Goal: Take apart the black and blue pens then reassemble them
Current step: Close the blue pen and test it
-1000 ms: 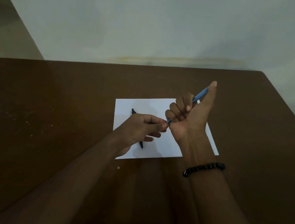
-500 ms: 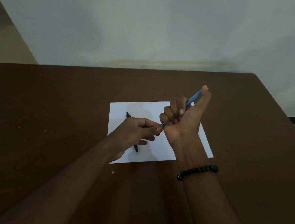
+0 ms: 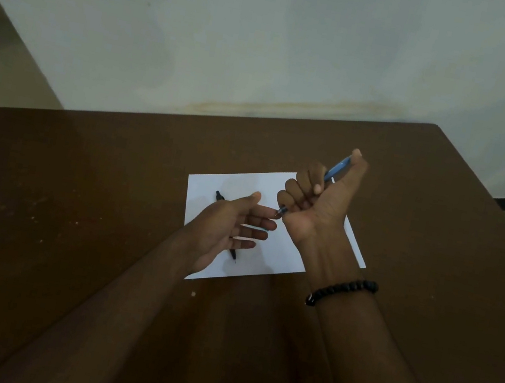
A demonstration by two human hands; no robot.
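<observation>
Two pens, no legible markings: blue pen [image 3: 335, 171], black pen [image 3: 219, 196].

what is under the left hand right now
The black pen lies on the white paper beneath the open left hand. Only its two ends show; the hand covers its middle. The paper rests on the brown table.
</observation>
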